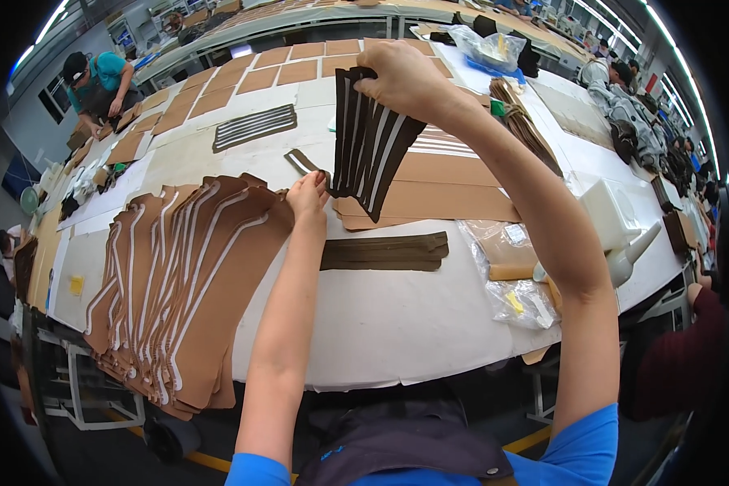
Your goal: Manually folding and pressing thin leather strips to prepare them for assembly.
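The person's right arm reaches up and bends at the elbow, the right hand [405,81] pinching the top edge of a dark, white-striped panel [363,138], which hangs rippled and slanting above the table [356,340]. The left arm stretches forward, lower, the left hand's fingers closed on a narrow, curling dark strip [300,160] beside the panel's lower corner; I can't tell whether they grip that too. Smooth brown sheets [194,275] with white bands fan out leftward.

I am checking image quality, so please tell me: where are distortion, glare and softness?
Head view: the table's front edge bows; the corners fall black; ceiling lamps glare white at upper right; left hand and right hand look fairly sharp, the far worker softer.
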The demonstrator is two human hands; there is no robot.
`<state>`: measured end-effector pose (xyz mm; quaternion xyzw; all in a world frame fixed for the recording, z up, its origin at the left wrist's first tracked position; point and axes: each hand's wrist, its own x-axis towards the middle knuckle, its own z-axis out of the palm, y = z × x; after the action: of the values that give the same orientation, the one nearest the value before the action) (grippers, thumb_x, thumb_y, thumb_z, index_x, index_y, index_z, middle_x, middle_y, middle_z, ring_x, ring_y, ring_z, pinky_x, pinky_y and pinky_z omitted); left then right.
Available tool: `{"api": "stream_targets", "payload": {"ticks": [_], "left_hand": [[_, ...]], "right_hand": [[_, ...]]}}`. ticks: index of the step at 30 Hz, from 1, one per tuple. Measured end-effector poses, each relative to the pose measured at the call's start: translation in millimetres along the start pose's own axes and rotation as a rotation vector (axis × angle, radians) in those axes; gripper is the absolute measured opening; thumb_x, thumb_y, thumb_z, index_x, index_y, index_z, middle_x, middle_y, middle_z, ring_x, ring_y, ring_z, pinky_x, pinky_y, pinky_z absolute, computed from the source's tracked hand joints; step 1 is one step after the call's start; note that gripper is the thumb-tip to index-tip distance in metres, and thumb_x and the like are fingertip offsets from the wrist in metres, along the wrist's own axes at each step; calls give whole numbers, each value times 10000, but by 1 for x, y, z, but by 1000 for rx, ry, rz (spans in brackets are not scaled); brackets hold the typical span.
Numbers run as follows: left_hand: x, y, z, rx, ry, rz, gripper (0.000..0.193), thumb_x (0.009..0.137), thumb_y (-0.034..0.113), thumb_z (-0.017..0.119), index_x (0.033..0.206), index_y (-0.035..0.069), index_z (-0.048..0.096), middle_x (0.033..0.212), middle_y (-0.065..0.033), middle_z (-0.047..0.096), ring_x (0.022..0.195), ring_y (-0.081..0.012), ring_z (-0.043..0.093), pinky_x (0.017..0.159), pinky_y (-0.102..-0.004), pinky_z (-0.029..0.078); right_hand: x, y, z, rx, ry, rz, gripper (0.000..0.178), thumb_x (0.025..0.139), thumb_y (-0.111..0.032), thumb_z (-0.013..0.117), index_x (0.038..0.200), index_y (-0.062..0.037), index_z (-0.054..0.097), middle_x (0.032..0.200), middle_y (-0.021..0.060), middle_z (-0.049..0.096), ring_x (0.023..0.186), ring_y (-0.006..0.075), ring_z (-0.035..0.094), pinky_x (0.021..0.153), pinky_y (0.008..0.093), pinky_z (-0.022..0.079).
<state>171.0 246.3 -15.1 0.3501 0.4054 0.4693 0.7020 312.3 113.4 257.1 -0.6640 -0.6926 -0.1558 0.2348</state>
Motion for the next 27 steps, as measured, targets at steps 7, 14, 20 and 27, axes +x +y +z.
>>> {"api": "stream_targets", "payload": {"ticks": [7,14,20,27], "left_hand": [[-11,-11,19,26,-112,-266,426,976,244,765,1260,5,557,1175,-172,648,1022,-296,684,837,-432,578],[12,-23,-6,-23,108,-39,343,915,-60,678,1226,-7,546,1007,-110,650,892,-191,685,745,-361,602],[-37,7,-33,-137,-99,-54,377,932,58,633,1305,19,590,1050,-55,673,904,-180,664,820,-328,531],[-109,74,-57,84,-312,14,311,975,51,582,1276,-1,641,1015,-68,739,852,-154,717,774,-305,596]], "right_hand": [[-24,30,-13,123,-43,97,310,864,-173,768,1097,31,743,926,226,719,890,364,717,832,425,554],[-29,40,-21,142,39,53,343,884,-185,765,1125,56,730,854,206,720,775,291,704,775,379,557],[-92,163,-2,378,-70,422,378,851,-301,799,988,50,777,755,101,728,696,168,667,703,329,540],[-239,254,94,-10,-145,819,599,869,-573,788,1076,-12,751,953,189,758,903,362,718,794,440,541]]}}
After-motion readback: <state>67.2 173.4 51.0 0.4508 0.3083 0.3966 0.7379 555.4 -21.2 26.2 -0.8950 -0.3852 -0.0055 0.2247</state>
